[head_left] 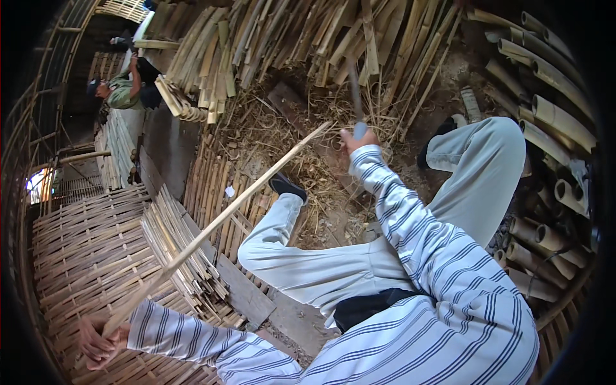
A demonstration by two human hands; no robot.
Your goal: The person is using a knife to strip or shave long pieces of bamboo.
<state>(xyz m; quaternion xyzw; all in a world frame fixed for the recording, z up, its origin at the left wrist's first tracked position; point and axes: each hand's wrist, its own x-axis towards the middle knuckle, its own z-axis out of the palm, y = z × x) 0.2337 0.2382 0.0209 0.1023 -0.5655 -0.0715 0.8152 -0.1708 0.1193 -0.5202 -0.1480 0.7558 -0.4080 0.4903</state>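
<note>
A long, pale bamboo strip (224, 215) slants from the lower left up to the middle of the head view. Near its lower end my left hand (102, 340) is closed around it. My right hand (359, 139) grips a knife (356, 96) by its grey-blue handle, the long blade pointing away from me. The strip's far tip lies close to the right hand, and a small gap shows between tip and blade. Curly bamboo shavings (289, 141) cover the ground below both.
Split bamboo slats (308, 38) are heaped at the far side. Cut bamboo tubes (558, 122) are stacked along the right. A woven bamboo panel (90, 250) and a slat bundle (179, 250) lie at left. Another person (122, 93) is at far left.
</note>
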